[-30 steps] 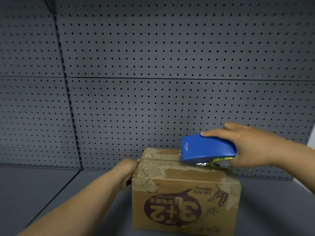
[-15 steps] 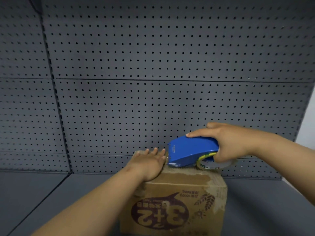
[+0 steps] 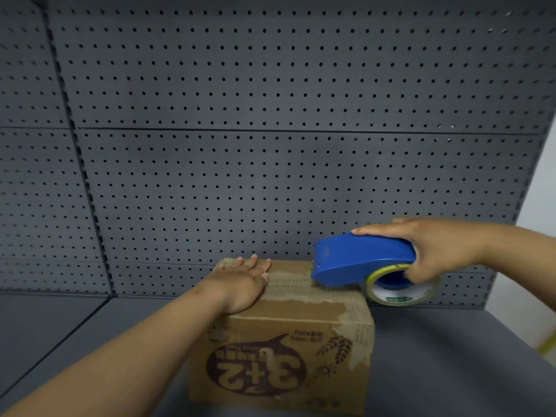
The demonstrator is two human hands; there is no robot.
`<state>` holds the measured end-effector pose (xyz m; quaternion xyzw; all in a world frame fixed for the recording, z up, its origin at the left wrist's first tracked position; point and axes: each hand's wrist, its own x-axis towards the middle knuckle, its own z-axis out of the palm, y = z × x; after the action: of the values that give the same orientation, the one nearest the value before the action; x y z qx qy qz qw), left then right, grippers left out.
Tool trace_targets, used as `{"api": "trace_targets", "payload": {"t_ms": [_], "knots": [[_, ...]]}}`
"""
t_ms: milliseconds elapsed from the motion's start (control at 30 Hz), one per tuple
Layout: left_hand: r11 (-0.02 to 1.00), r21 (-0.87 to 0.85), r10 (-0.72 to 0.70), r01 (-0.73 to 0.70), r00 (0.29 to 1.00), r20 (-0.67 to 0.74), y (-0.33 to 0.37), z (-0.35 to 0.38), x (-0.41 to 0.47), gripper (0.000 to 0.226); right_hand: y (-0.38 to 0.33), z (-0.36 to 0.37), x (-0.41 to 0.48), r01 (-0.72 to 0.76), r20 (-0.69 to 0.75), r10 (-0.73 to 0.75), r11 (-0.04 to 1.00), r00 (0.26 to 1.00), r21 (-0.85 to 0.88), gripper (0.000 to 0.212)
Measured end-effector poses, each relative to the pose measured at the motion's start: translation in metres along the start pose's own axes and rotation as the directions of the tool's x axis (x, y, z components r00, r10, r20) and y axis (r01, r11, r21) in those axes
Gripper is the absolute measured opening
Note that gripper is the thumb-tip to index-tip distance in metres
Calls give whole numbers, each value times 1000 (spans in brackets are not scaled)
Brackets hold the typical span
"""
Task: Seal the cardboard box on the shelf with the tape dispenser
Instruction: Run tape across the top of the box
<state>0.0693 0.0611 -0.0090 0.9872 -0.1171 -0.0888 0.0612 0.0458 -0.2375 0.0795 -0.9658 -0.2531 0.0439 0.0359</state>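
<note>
A brown cardboard box [image 3: 288, 356] with an upside-down "3+2" print stands on the grey shelf [image 3: 436, 356], its top flaps down. My left hand [image 3: 243, 281] lies flat on the left part of the box top, fingers spread. My right hand [image 3: 433, 248] grips a blue tape dispenser [image 3: 361, 258] holding a roll of clear tape [image 3: 400, 293]. The dispenser's front edge rests on the right part of the box top, along the centre seam. The roll hangs past the box's right edge.
A dark grey pegboard wall [image 3: 270, 145] rises right behind the box. The shelf surface stretches left and right of the box. A pale wall [image 3: 541, 191] shows at the far right, and a yellowish blur [image 3: 547, 344] sits at the right edge.
My left hand went from the box's left side onto its top and pressed flat. The dispenser slid right along the seam, from mid-top near my left fingers to the right end.
</note>
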Motion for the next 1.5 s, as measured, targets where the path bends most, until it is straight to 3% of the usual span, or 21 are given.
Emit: {"api": "trace_targets", "payload": {"t_ms": [233,433,533,600,633,733,800,900,1500], "knots": [[999,30,-21,21,1000,11,3,-2,-1,53,49,11,-38,-9,-63,15,996,998,93,92],[996,33,-80,79,997,22,9,-5,-1,54,56,22,-36,-33,-1,33,993,999,113,91],[963,221,-158,157,987,-13,19,-13,-3,55,58,22,-33,-34,-14,36,992,999,124,90],[906,388,-131,168,984,-118,36,-18,-6,56,58,23,-32,-43,-16,45,990,999,132,90],[909,393,-84,140,984,-158,48,-19,-6,56,58,24,-31,-44,-16,46,991,999,130,91],[994,104,45,-28,985,-164,84,-14,-3,52,58,24,-31,-43,-16,46,988,999,149,91],[998,-23,62,-64,994,-90,96,-5,3,51,58,24,-31,-39,-15,42,985,999,167,90],[999,-2,34,-34,999,-10,93,9,13,53,59,25,-35,-33,-3,34,982,999,188,91],[1000,-27,-2,3,1000,28,91,10,17,50,88,30,-83,-5,-14,8,976,1000,218,88]]}}
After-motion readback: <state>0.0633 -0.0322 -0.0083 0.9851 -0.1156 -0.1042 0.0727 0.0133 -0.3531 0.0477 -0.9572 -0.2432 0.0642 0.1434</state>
